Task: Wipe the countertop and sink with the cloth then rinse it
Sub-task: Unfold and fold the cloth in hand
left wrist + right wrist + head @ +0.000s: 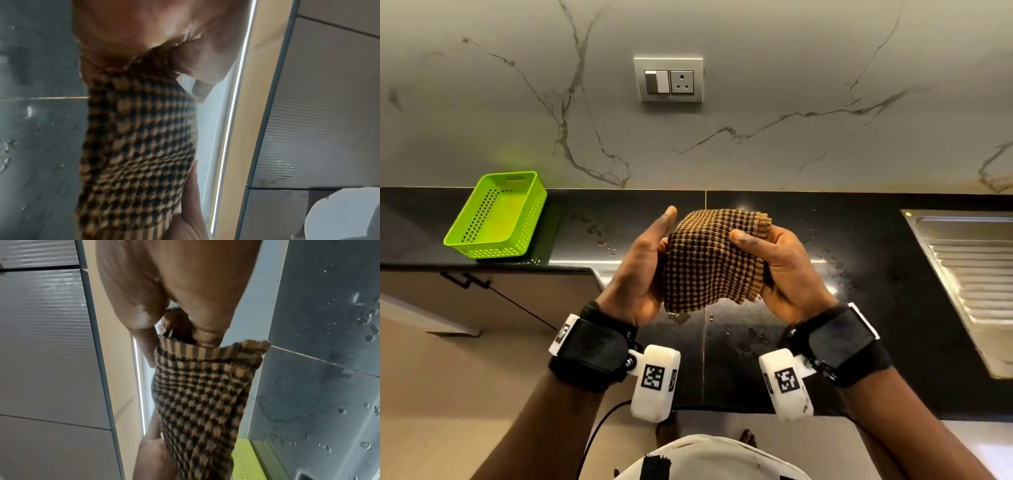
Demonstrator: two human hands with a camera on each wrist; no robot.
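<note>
A brown-and-black checked cloth [709,263], folded into a thick pad, is held up in the air over the black countertop [859,274]. My left hand [643,270] cups its left edge, thumb pointing up and fingers hidden behind the fabric. On the other edge my right hand [784,274] pinches it, thumb on top and fingers underneath. In the left wrist view the cloth [137,146] runs out of my left hand [133,32]. The right wrist view shows the cloth [201,399] pinched by my right hand [185,280]. The steel sink drainboard [969,267] lies at the right.
A green perforated basket [496,219] stands at the back left of the counter. Water drops [599,233] speckle the black surface beneath and around the hands. A switch and socket plate [668,79] sits on the marble wall behind. A cabinet front with a black handle [465,279] is lower left.
</note>
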